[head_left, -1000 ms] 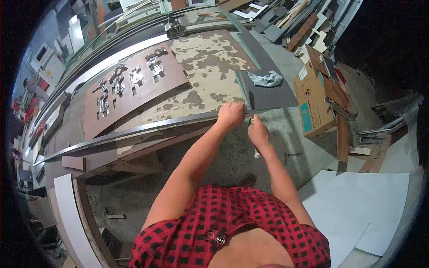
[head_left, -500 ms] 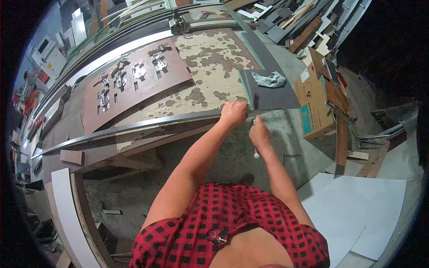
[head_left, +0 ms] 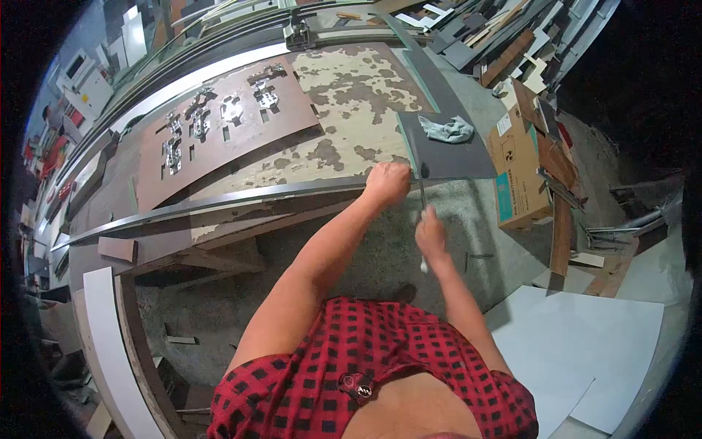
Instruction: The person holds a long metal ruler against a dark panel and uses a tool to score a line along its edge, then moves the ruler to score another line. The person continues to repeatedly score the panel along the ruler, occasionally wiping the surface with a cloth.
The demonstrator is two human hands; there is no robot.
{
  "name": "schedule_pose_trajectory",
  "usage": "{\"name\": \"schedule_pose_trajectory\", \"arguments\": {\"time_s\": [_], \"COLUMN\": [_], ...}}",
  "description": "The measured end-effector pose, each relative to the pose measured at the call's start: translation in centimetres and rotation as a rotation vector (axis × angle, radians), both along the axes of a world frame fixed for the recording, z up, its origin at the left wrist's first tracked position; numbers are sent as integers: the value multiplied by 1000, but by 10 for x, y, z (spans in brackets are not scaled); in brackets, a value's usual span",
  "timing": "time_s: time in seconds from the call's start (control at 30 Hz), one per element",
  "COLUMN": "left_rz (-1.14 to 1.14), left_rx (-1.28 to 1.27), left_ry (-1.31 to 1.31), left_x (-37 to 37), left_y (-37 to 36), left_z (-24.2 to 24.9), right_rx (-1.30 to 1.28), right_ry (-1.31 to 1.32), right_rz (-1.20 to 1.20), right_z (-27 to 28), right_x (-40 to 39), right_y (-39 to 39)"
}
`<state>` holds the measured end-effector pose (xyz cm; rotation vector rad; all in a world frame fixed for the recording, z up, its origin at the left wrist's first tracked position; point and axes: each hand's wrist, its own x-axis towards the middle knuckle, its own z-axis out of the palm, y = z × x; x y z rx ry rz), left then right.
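My left hand (head_left: 387,183) is closed around the right end of a long silver metal strip (head_left: 252,195), which lies along the near edge of the worktable. In my right hand (head_left: 431,235) is a slim file (head_left: 423,192). Its shaft rises from the fist beside the strip's end, and its pale lower end shows below the fist. The metal strip's end is hidden under my left fingers. A crumpled grey cloth (head_left: 447,129) lies on a dark panel (head_left: 446,162) just beyond my hands.
Several shiny metal hinges (head_left: 231,110) lie on a brown cut-out board (head_left: 274,132) on the worktable. To the right stands a cardboard box (head_left: 518,179) among offcuts. White sheets (head_left: 578,351) lie at lower right. A small brown block (head_left: 117,249) sits at the table's left corner.
My right hand has drawn back toward my body with the file, baring more of its shaft. My left hand keeps its hold on the strip. The view has shifted slightly.
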<state>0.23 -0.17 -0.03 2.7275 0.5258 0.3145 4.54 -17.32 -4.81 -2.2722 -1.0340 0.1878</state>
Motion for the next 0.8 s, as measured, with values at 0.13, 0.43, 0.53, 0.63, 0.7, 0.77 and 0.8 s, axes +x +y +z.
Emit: {"name": "schedule_pose_trajectory", "arguments": {"time_s": [0.13,0.43,0.53,0.63,0.7,0.77,0.8], "left_rz": [7,-4,-11,8,-3,-12,-3], "left_rx": [3,15,28,16,18,17,8], "left_ry": [15,-57,-107,-71,-81,-93,-49], "left_x": [-4,-3,-2,-1,-2,-3,-4], "left_y": [-1,0,2,1,1,1,1], "left_z": [7,2,-6,-5,-4,-2,2], "right_rx": [8,163,-50,68,121,112,100], "right_ry": [-107,-21,17,-100,-116,70,254], "right_rz": [-41,-26,-36,7,-57,-47,-42], "right_z": [8,-50,-22,-25,-39,-8,3], "right_x": [11,-27,-6,18,23,2,-9], "right_y": [37,-42,-6,28,36,22,10]}}
